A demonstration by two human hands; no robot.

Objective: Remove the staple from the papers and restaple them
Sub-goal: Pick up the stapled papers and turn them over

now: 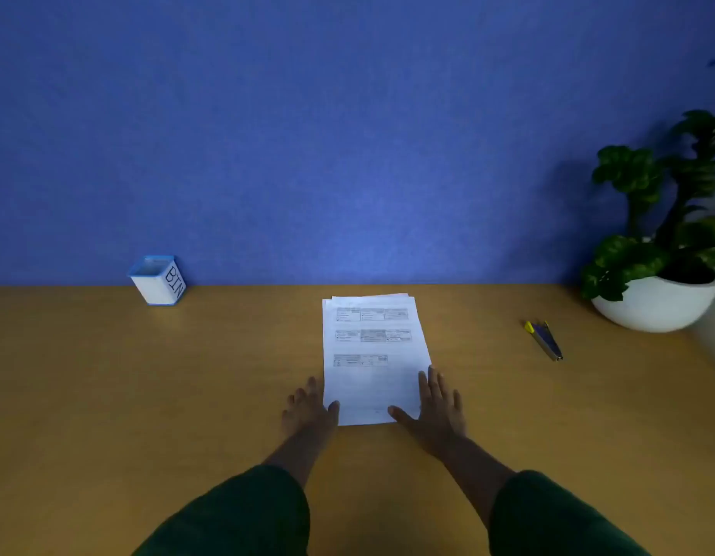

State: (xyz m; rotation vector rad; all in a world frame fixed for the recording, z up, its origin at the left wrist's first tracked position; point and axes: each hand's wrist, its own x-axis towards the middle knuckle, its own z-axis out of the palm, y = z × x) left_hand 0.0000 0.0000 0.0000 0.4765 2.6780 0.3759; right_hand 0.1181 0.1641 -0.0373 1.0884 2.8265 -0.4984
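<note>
White printed papers (373, 355), sheets slightly fanned, flat on desk (147, 395); left hand (309, 409) and right hand (438, 409) spread open, flanking near corners.

On the table there were one stack of papers (371, 355), one stapler (545, 339), one bin (158, 280), one potted plant (664, 250) and two hands.
</note>
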